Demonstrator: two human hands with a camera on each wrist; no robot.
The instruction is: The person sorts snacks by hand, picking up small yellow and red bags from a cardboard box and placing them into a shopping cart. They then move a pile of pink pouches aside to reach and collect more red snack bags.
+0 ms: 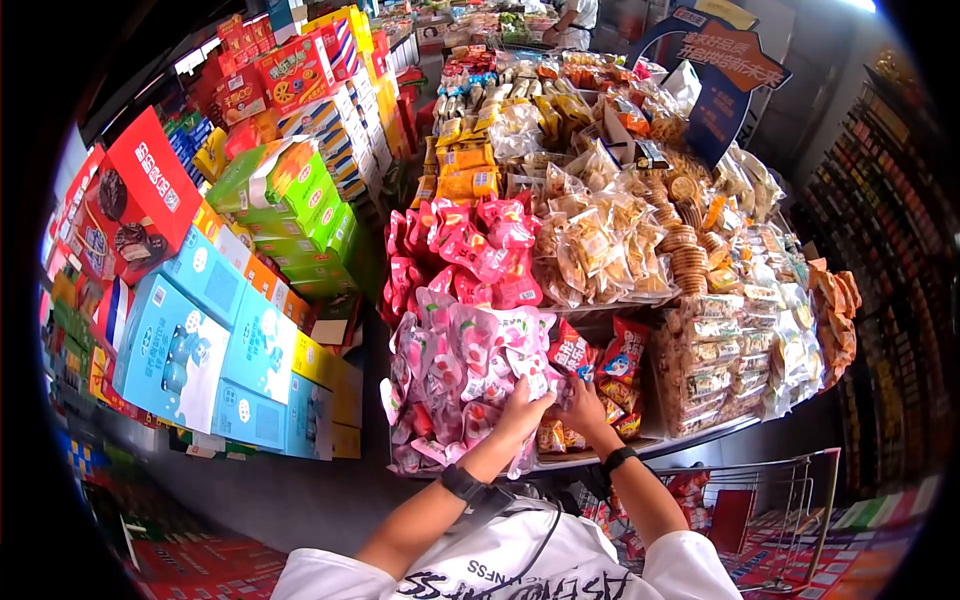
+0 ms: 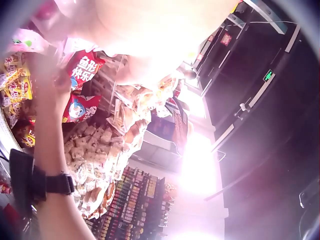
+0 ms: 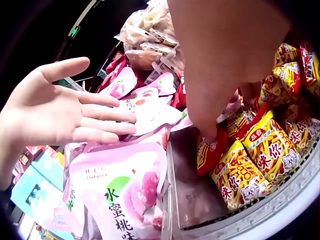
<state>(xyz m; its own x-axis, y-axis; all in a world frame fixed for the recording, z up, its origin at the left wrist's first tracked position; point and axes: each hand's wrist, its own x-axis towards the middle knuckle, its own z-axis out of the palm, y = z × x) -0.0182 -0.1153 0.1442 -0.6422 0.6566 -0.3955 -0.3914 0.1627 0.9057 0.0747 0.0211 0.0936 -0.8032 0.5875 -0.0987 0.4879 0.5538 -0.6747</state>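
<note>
My left hand (image 3: 75, 112), palm showing and fingers straight in the right wrist view, lies over pink peach-flavour pouches (image 3: 120, 185). Its fingertips overlap a pale pink pouch (image 3: 155, 115). In the head view, my left hand (image 1: 525, 410) is at the right edge of the pink pile. My right hand (image 1: 583, 408) reaches down just beside it, over the compartment of small snack bags. Up close, a fingertip of my right hand (image 3: 225, 65) is right at a small red snack bag (image 3: 211, 150); I cannot tell whether it is pinched. Yellow noodle-snack packets (image 3: 267, 142) lie alongside.
A clear divider (image 3: 172, 195) separates pouches from snack bags. Red fish-shaped snack bags (image 1: 624, 345) stand behind my right hand. Stacked packs (image 1: 705, 365) rise to the right, bagged crackers (image 1: 600, 240) beyond. Blue cartons (image 1: 175, 350) line the left; a wire cart (image 1: 790, 500) stands at lower right.
</note>
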